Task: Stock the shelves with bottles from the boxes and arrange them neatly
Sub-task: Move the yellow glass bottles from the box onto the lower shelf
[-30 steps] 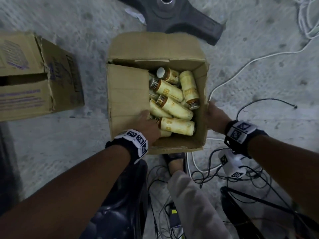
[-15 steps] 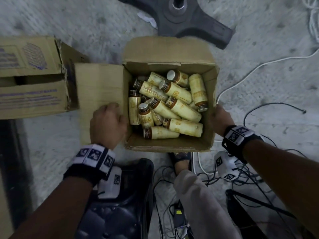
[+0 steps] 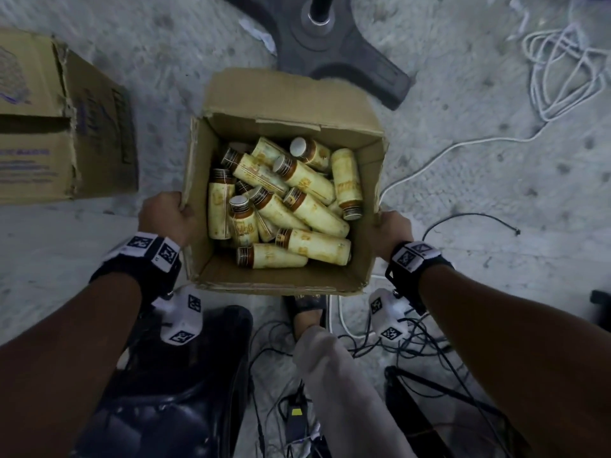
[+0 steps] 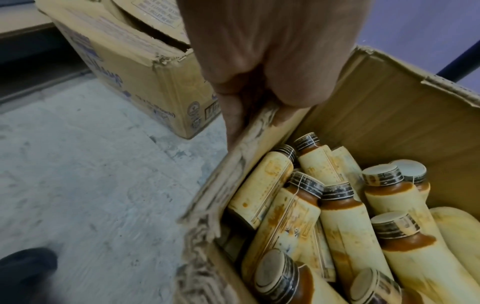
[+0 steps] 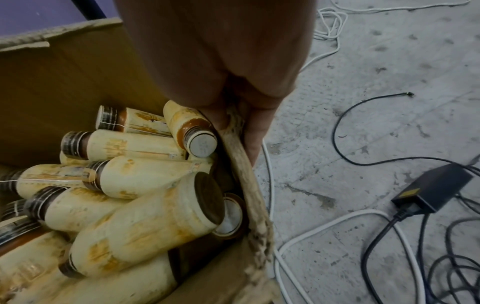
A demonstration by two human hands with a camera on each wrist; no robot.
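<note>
An open cardboard box (image 3: 281, 279) sits on the concrete floor, filled with several cream-labelled bottles (image 3: 297, 206) with brown necks and dark caps, lying jumbled. My left hand (image 3: 165, 216) grips the box's left wall (image 4: 249, 144), thumb inside and fingers outside. On the opposite side my right hand (image 3: 391, 231) grips the right wall (image 5: 241, 148) the same way. The bottles show close up in the left wrist view (image 4: 345, 216) and the right wrist view (image 5: 135, 176). No shelf is in view.
A second cardboard box (image 3: 59, 127) stands at the left. A black stand base (image 3: 334, 44) lies behind the open box. White cables (image 3: 562, 71) and black cables (image 3: 429, 328) trail at the right, with a power adapter (image 5: 431, 187). My foot (image 3: 309, 312) and a black stool (image 3: 172, 391) are near.
My left hand pushed the left flap outward and down, then took hold of the box's left wall. The flap no longer shows. The right hand stayed on the right wall.
</note>
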